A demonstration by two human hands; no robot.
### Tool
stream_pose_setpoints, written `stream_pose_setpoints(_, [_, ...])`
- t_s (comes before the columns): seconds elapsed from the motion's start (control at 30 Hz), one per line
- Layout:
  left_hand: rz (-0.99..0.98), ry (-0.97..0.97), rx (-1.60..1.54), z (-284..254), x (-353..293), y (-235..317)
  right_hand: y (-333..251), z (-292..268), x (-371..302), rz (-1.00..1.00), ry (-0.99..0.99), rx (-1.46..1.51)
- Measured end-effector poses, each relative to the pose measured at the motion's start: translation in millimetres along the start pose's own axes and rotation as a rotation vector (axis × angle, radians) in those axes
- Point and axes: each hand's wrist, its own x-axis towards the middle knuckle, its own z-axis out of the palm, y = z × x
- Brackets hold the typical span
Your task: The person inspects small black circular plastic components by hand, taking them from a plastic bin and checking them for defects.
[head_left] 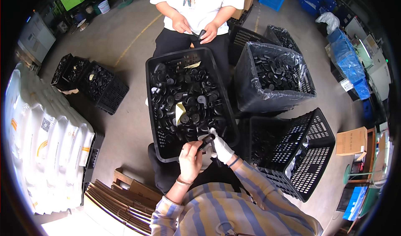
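My left hand [190, 158] is bare and closed around a small black plastic part [206, 141], held just over the near rim of a black crate [155, 110] full of similar black parts. My right hand [220, 148] wears a white glove and grips a thin dark tool [214, 150] against the same part. Both hands meet above my lap. Across the crate, another person in a white shirt holds a black part [201, 34] in both hands.
A crate lined with a plastic bag [271, 75] holds more black parts at the right. A tilted black crate [309, 152] lies at the near right. Smaller crates [98, 85] sit at the left, white sacks [46, 140] farther left, flattened cardboard [121, 198] by my left.
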Motion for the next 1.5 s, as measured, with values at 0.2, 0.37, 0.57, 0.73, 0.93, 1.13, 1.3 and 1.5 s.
stream_pose_setpoints(0.2, [0.498, -0.324, 0.21, 2.7, 4.1, -10.7, -11.4, -47.6, -21.1, 0.048, -0.169, -0.149])
stream_pose_setpoints(0.37, [0.368, -0.28, 0.386, 31.6, 30.4, -45.9, -50.1, -137.3, -9.3, -0.056, -0.127, 0.104])
stream_pose_setpoints(0.57, [0.324, -0.39, 1.137, 42.2, 70.7, -141.9, -114.4, -176.5, -28.0, -0.488, 0.207, 0.59])
stream_pose_setpoints(0.73, [-0.215, -0.193, 0.293, 30.5, 86.0, -137.1, -74.3, -119.8, -35.0, -0.248, 0.143, 0.148])
stream_pose_setpoints(0.93, [-0.657, -0.084, -1.01, 1.1, 62.5, -44.5, -52.5, -19.5, -9.6, -0.526, 0.07, -0.259])
stream_pose_setpoints(1.13, [-0.531, -0.011, -1.101, -8.1, 20.1, 7.9, -59.2, 50.2, -6.5, -0.763, 0.214, -0.591])
stream_pose_setpoints(1.3, [-0.43, 0.052, -1.077, -13.9, 9.1, 14.2, -70.0, 57.2, -9.4, -0.605, 0.176, -0.338])
stream_pose_setpoints(1.5, [-0.286, 0.178, -0.79, -11.2, 6.6, 22.9, -53.6, 65.4, -21.6, -0.878, 0.308, -0.685])
